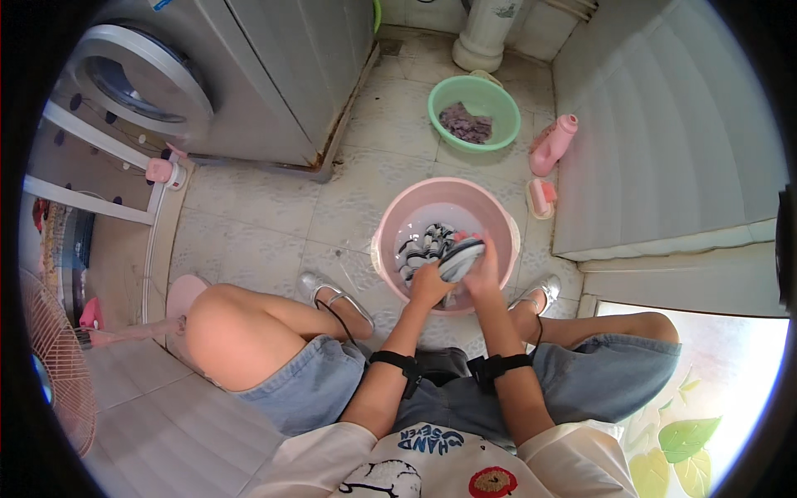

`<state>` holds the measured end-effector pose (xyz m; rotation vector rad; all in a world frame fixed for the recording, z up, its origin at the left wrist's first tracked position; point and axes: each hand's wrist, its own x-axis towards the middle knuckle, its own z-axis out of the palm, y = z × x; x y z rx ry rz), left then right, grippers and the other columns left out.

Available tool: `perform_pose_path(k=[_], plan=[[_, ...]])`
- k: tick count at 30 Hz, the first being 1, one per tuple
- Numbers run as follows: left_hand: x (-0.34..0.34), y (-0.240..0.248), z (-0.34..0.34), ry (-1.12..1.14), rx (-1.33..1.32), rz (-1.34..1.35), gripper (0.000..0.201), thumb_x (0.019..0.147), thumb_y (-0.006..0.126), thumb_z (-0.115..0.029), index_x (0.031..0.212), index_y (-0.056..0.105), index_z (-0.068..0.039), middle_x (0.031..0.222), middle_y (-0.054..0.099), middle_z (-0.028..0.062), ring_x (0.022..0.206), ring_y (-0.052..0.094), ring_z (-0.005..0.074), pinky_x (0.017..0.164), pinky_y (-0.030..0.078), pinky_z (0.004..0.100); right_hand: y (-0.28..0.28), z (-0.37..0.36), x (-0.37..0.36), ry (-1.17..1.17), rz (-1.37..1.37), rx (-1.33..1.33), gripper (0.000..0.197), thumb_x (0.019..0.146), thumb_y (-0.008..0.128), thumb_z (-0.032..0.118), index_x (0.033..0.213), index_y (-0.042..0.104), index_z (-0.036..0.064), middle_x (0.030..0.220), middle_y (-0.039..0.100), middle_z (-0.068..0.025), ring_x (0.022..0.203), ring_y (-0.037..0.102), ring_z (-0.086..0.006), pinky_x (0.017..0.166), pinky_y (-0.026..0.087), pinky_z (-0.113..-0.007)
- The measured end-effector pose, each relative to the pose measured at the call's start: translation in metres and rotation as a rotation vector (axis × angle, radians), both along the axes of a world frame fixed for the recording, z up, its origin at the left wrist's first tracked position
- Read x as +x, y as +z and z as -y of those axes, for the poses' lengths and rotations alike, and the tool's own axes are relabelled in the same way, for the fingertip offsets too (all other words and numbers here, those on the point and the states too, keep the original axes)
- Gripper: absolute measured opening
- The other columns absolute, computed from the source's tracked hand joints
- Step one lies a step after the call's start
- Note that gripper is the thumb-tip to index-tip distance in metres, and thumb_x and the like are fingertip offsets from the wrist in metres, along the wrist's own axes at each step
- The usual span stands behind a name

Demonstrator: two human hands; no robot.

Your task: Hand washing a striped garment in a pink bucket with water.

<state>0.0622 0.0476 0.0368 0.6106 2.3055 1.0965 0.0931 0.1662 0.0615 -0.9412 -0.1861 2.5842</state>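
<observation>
Pink basin (390,228) (water, striped cloth (427,245)) under both hands (457,278)

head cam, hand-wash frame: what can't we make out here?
Head view only:
- Left hand and right hand: fingertips hidden by the striped garment they grip.
- Pink basin: its bottom is hidden by water and cloth.
- Cloth in the green basin: too small to tell what kind.
- Washing machine: top cut off by the fisheye rim.
- Floor fan: cut by the left edge.
</observation>
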Motion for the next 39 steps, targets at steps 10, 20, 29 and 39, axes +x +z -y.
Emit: perform_pose_path(k=[10,20,29,39], plan=[[0.001,0.026,-0.008,-0.056,-0.299,-0.116,0.031,0.061,0.061,-0.027,0.078,0.064,0.000,0.074,0.061,0.0223,0.073,0.060,0.0364,0.069,0.046,0.0425,-0.007,0.025,0.002,0.345,0.287,0.604,0.027,0.073,0.067,0.007,0.093,0.050,0.0029,0.080,0.058,-0.0068,0.067,0.058,-0.0156,0.060,0.049,-0.027],[0.001,0.029,-0.010,-0.131,-0.231,-0.115,0.033,0.059,0.060,-0.025,0.082,0.064,-0.001,0.077,0.061,0.0211,0.076,0.057,0.0368,0.073,0.043,0.0423,0.000,0.017,0.001,0.163,0.222,0.128,0.015,0.072,0.059,0.007,0.067,0.045,0.0091,0.049,0.039,-0.0019,0.044,0.040,-0.0147,0.051,0.043,-0.029],[0.003,0.019,-0.007,-0.067,-0.116,-0.174,0.030,0.059,0.062,-0.024,0.079,0.065,-0.002,0.073,0.061,0.0203,0.071,0.059,0.0360,0.069,0.045,0.0418,-0.008,0.016,-0.001,0.175,0.243,0.151,0.011,0.070,0.055,0.006,0.064,0.045,0.0080,0.053,0.045,-0.0035,0.049,0.045,-0.0163,0.058,0.045,-0.030],[0.010,0.010,-0.010,-0.279,-0.201,-0.208,0.037,0.059,0.068,-0.029,0.085,0.064,-0.002,0.076,0.062,0.0183,0.075,0.059,0.0327,0.075,0.042,0.0400,-0.013,-0.007,0.006,0.064,0.369,0.543,0.018,0.076,0.066,0.014,0.088,0.055,0.0039,0.067,0.054,-0.0041,0.059,0.054,-0.0148,0.053,0.045,-0.026]])
